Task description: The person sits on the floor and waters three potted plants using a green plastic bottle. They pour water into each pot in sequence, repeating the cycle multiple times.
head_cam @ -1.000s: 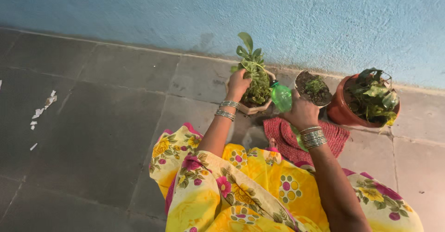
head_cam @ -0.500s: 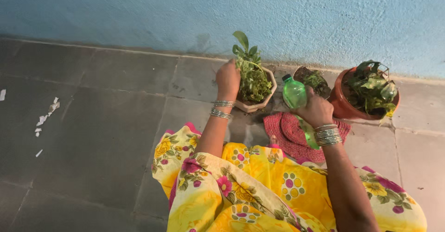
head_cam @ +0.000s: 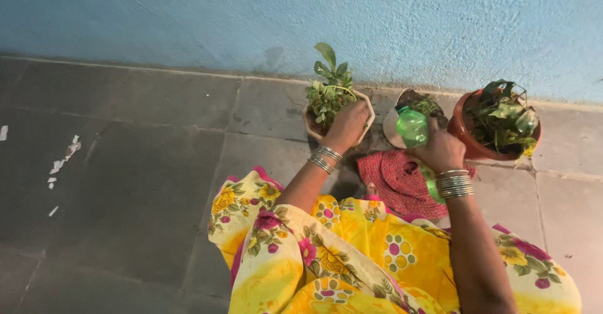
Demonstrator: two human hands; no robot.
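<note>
Head view: my left hand (head_cam: 349, 124) is closed on the near rim of the beige pot (head_cam: 369, 110) with the leafy plant (head_cam: 328, 91), by the blue wall (head_cam: 301, 19). My right hand (head_cam: 443, 151) grips a green bottle (head_cam: 411, 126), neck toward the small pot (head_cam: 394, 125) between beige pot and terracotta pot (head_cam: 466, 139). Red mat (head_cam: 396, 185) lies on the grey floor (head_cam: 138, 163), partly under my right wrist.

**Bright yellow floral wrap and stacked bangles**

Person's got a yellow garment (head_cam: 326, 257) printed with pink and magenta flowers, pink trim at the edges. Both forearms bare, silver bangles stacked on the left wrist (head_cam: 324, 157) and right wrist (head_cam: 455, 184).
</note>
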